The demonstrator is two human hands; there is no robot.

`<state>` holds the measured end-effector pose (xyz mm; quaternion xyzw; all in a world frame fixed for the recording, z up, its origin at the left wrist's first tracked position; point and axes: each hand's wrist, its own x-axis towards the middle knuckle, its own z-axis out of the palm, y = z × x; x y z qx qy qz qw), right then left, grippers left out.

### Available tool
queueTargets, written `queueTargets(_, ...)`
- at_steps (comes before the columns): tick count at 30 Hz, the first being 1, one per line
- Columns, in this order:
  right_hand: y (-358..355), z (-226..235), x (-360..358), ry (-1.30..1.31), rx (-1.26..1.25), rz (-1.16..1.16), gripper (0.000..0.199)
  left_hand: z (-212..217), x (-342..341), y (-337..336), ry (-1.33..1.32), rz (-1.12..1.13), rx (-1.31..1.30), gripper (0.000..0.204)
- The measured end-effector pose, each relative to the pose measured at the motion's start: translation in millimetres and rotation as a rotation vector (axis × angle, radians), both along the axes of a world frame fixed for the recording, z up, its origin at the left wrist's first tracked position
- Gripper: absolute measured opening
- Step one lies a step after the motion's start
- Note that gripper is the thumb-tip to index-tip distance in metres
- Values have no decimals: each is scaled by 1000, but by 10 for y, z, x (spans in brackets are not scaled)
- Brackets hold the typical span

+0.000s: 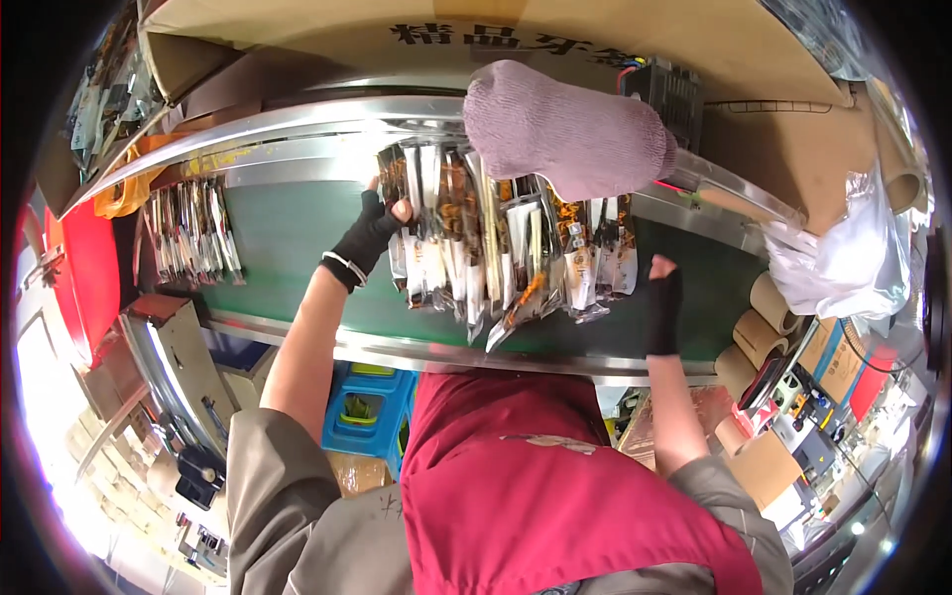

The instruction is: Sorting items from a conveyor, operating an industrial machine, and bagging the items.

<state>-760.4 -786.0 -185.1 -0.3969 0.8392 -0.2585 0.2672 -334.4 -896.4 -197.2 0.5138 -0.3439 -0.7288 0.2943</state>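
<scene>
A dark red apron (pixel 555 476) is filling six o'clock on the dial of the worker's view, and grey-brown sleeves (pixel 288 486) are showing beside it at about seven and five. The right hand (pixel 666 309), wearing a black fingerless glove, is hovering at three o'clock, just beyond the packets; its fingers are mostly hiding from me, so I can't tell how far open it is or whether it is holding anything. At ten o'clock the left hand (pixel 367 236), gloved the same way, is resting against the end of the row, its thumb standing apart from a fingertip; whether it is gripping the end packet I can't tell. The slim packets (pixel 458 223) are lying side by side at twelve o'clock between the hands, a few near the middle slanting out toward six, all on a green belt (pixel 709 273). A mauve knitted cover (pixel 565 129) is jutting over them from one o'clock. A second row of packets (pixel 190 233) is sitting farther along the belt, between nine and ten. A white plastic bag (pixel 843 253) is bulging near three, and a big cardboard box (pixel 297 40) is spanning eleven to one behind everything.
</scene>
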Motion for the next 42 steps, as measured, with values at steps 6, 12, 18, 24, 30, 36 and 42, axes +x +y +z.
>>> queueTargets(6, 485, 245, 1324, 0, -7, 753, 21, -159, -101, 438, 104, 169, -19, 86)
queueTargets(12, 343, 264, 1638, -303, 246, 374, 32, 44, -71, 245, 105, 234, 75, 74)
queueTargets(18, 509, 72, 1716, -29, -15, 434, 27, -80, -28, 299, 59, 95, 4, 74)
queueTargets(24, 337, 387, 1593, 19, -162, 399, 18, -134, -4, 428, 159, 170, 48, 67)
queueTargets(30, -448, 553, 1532, 42, -261, 496, 60, -141, -46, 361, 206, 166, 96, 68)
queueTargets(36, -598, 402, 1574, 70, -147, 424, 57, -212, -145, 231, 159, 164, 97, 69)
queueTargets(42, -748, 541, 870, 84, -304, 575, 59, 68, -43, 159, 87, 98, 178, 67)
